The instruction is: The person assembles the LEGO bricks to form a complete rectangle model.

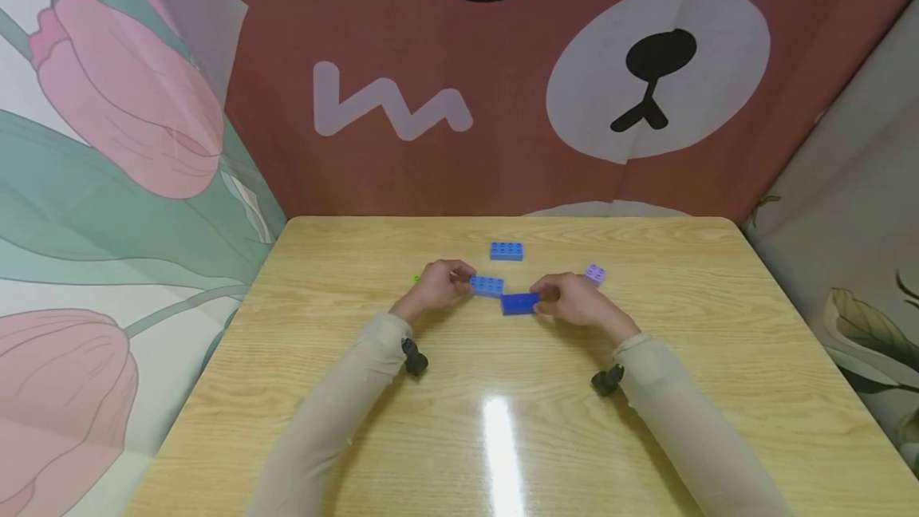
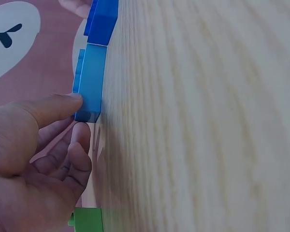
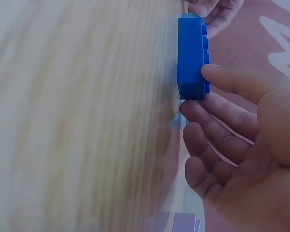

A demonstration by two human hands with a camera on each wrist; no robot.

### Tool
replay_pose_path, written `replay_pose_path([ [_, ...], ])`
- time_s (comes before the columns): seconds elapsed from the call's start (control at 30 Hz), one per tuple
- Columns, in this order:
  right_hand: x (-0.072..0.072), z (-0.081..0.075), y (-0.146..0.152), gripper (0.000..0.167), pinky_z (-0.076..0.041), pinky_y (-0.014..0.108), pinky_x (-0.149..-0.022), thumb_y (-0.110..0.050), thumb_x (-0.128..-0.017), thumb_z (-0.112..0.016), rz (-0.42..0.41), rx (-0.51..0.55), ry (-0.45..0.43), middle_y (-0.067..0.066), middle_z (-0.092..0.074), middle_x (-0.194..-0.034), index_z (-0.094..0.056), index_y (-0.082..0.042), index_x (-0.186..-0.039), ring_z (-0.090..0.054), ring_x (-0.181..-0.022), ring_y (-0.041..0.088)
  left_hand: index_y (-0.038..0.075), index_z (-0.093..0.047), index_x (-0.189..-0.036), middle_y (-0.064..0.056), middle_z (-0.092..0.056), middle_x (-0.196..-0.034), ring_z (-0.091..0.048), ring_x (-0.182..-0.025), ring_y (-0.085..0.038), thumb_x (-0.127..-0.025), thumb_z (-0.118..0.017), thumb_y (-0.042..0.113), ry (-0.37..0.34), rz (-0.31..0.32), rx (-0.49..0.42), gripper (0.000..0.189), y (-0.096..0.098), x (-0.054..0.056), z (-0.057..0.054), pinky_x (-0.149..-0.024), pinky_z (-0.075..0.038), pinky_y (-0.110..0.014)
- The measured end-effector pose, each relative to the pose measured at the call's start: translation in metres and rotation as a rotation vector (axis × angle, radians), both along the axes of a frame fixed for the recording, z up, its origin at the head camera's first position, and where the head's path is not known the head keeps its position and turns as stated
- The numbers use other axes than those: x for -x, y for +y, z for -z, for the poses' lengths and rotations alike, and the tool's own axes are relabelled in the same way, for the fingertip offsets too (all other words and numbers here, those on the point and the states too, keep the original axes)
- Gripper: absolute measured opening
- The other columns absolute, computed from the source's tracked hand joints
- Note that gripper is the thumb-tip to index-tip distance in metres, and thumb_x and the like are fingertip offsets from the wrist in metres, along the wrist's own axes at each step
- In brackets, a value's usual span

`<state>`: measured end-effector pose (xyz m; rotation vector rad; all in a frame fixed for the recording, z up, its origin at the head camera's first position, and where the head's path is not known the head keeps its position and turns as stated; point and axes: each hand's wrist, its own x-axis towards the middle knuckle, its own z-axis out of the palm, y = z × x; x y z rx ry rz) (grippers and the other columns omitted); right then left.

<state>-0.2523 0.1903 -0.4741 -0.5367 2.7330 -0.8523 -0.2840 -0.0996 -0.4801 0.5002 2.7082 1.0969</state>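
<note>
Near the middle of the table, my left hand (image 1: 439,286) pinches the left end of a light blue building brick (image 1: 487,286), thumb on its studded top. To the right, a dark blue building brick (image 1: 518,305) has its right end between the thumb and fingers of my right hand (image 1: 577,299). Both bricks lie on the wood, studs up, almost end to end; the dark one sits slightly nearer me. In the left wrist view the light blue brick (image 2: 92,79) appears to meet the dark blue brick (image 2: 104,21) at a corner. My other fingers curl loosely below.
Another blue brick (image 1: 506,252) lies farther back on the wooden table (image 1: 431,437). A small purple brick (image 1: 595,273) sits behind my right hand. Beside my left hand is a green brick (image 2: 88,220), mostly hidden in the head view. Printed cloth (image 1: 502,174) hangs behind the table.
</note>
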Motion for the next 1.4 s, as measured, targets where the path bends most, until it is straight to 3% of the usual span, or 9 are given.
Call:
replay_pose_path([
  [0.53, 0.008, 0.004, 0.008, 0.029, -0.056, 0.041, -0.086, -0.022, -0.091, -0.073, 0.037, 0.049, 0.006, 0.007, -0.073, -0.108, -0.070, -0.010, -0.117, -0.067, -0.099, 0.022, 0.014, -0.072, -0.115, -0.007, -0.074, -0.113, -0.071, -0.100, -0.022, -0.090, -0.074, 0.012, -0.023, -0.036, -0.030, 0.025, -0.001, -0.001, 0.003, -0.079, -0.057, -0.029],
  [0.83, 0.012, 0.005, 0.011, 0.029, -0.055, 0.041, -0.087, -0.022, -0.093, -0.071, 0.059, 0.077, -0.009, 0.008, -0.073, -0.109, -0.070, -0.009, -0.119, -0.067, -0.101, 0.023, 0.017, -0.072, -0.115, -0.004, -0.072, -0.113, -0.068, -0.101, -0.020, -0.091, -0.073, 0.013, -0.082, -0.048, -0.048, 0.024, -0.002, -0.001, 0.003, -0.070, -0.055, -0.027],
  [1.4, 0.014, 0.004, 0.010, 0.029, -0.055, 0.037, -0.082, -0.023, -0.093, -0.071, 0.089, 0.089, -0.024, 0.009, -0.072, -0.108, -0.070, -0.008, -0.118, -0.066, -0.100, 0.023, 0.017, -0.072, -0.113, -0.005, -0.071, -0.111, -0.065, -0.095, -0.018, -0.090, -0.074, 0.013, -0.125, -0.055, -0.110, 0.024, -0.003, -0.002, 0.007, -0.068, -0.054, -0.026],
])
